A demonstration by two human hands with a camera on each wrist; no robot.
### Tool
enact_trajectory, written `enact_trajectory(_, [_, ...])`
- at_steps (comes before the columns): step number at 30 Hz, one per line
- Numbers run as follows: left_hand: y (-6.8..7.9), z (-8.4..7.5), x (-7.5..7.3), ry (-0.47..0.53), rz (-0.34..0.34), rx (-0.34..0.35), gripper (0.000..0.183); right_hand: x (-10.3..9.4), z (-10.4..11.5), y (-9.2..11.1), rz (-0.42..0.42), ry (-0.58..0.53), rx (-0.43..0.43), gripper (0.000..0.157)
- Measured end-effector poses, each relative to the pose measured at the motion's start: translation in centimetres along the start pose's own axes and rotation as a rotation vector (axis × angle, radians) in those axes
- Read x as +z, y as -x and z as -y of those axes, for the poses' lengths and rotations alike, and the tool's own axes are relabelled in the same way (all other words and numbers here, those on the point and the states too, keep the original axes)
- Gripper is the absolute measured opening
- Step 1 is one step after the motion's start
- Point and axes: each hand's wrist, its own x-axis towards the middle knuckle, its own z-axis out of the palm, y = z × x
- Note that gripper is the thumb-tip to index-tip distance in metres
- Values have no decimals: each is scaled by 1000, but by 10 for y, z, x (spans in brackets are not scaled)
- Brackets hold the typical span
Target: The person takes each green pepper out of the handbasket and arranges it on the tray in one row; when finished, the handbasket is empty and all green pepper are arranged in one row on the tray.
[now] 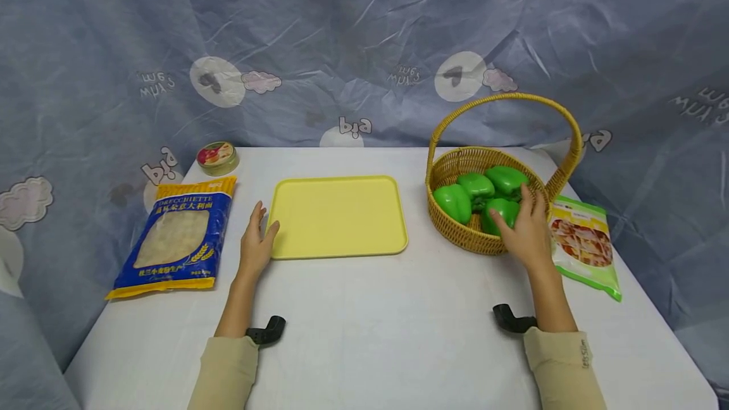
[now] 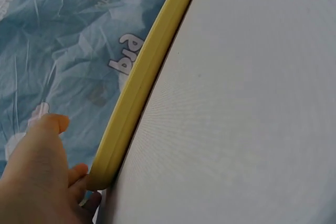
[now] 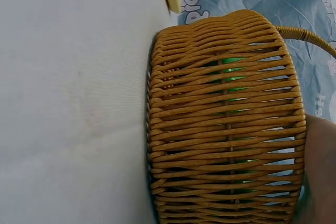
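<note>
Right hand (image 1: 526,229) at green pepper (image 1: 507,209) in wicker basket (image 1: 474,242), grip unclear, left hand (image 1: 257,242) loosely spread beside yellow tray (image 1: 342,217)

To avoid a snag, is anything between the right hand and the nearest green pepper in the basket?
Nothing visible: the right hand is already over the near side of the basket, spread around the nearest green pepper.

Sleeves and wrist fittings. Lower left of the frame: a beige left sleeve (image 1: 224,372) adjoins a black, elbow-shaped fitting (image 1: 267,331). Lower right: the right sleeve (image 1: 560,369) matches, its cuff bearing dark lettering (image 1: 585,354); a second black fitting (image 1: 512,320) adjoins.
</note>
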Motion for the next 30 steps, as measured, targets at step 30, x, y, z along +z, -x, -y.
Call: enact_trajectory(30, [1, 6, -1, -190, 113, -18, 63, -9, 8, -12, 354, 198, 45, 94])
